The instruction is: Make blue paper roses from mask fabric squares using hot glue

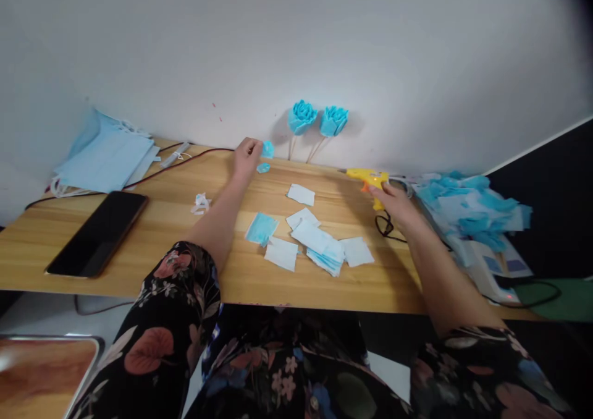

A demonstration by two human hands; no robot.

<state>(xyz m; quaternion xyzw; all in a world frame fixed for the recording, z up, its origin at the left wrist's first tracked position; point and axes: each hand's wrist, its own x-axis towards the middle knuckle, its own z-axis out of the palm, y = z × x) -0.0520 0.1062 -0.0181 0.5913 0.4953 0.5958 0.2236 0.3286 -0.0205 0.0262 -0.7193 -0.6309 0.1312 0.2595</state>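
My left hand reaches to the back of the wooden table and pinches a small blue piece of mask fabric. Another small blue scrap lies just below it. My right hand is closed round the handle of a yellow glue gun resting on the table at the right. Two blue fabric roses on sticks lean against the wall between my hands. Cut white and blue fabric squares lie in front of me.
A stack of blue face masks sits at the back left, with a dark cable beside it. A black phone lies at the left. A heap of blue scraps covers a device at the right. White elastic bits lie near my left arm.
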